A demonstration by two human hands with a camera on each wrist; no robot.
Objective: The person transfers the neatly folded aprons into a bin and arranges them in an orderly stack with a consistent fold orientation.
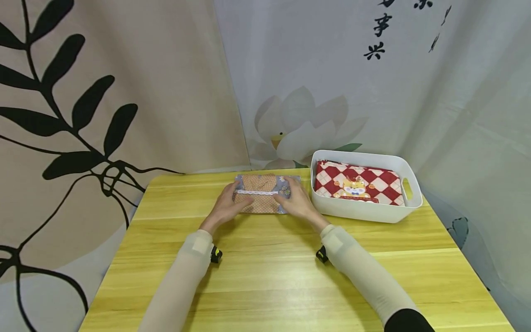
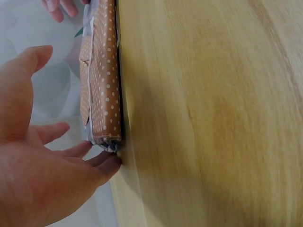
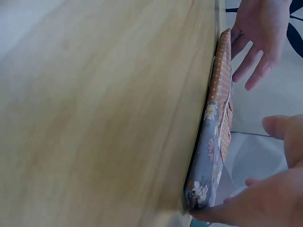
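Note:
A flat folded cloth (image 1: 260, 204), brown with pale dots in the middle, blue-grey and floral at the sides, lies at the back of the wooden table. A white lace strip crosses it. At its left end is my left hand (image 1: 226, 204), thumb spread over the top; in the left wrist view the fingertips (image 2: 111, 163) touch the folded end near the tabletop. My right hand (image 1: 299, 201) rests at the opposite end, with a fingertip against the floral corner in the right wrist view. Neither hand visibly pinches the cloth, which lies flat.
Right of the cloth stands a white plastic basket (image 1: 361, 213) with handle openings. Inside it lies a red-and-white checked cloth (image 1: 332, 179) with a cartoon animal. A printed curtain (image 1: 174, 92) hangs behind the table (image 1: 265, 281).

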